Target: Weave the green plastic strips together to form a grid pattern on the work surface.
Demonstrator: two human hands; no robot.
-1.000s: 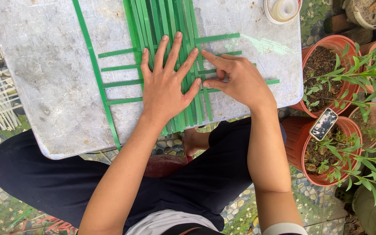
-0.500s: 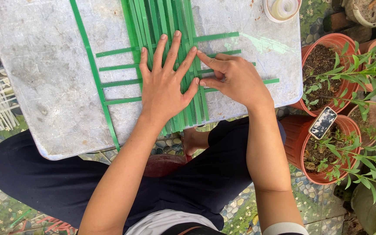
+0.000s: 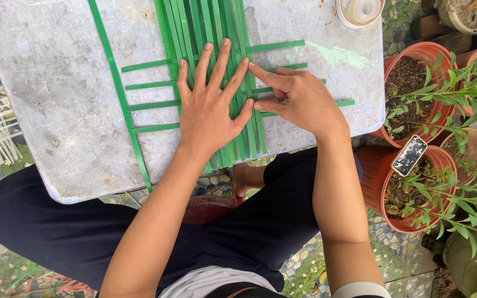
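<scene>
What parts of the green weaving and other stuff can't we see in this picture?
- Head view: the crossings of the green strips lie hidden under the flat left hand.
- The strips' far ends are cut off by the top edge.
- The right hand covers the strip its fingertips press.
- The white cup is cut off at the top.
- The dark phone-like thing in the plant pot is too small to tell.

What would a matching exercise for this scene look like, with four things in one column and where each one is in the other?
Things:
1. left hand
2. right hand
3. phone
4. loose green strip

Places:
A. lying alone on the board, left of the weave
B. flat on the upright strips
C. propped in a plant pot
D. fingertips at the weave's right edge

Pairs: 1-B, 2-D, 3-C, 4-A
</scene>
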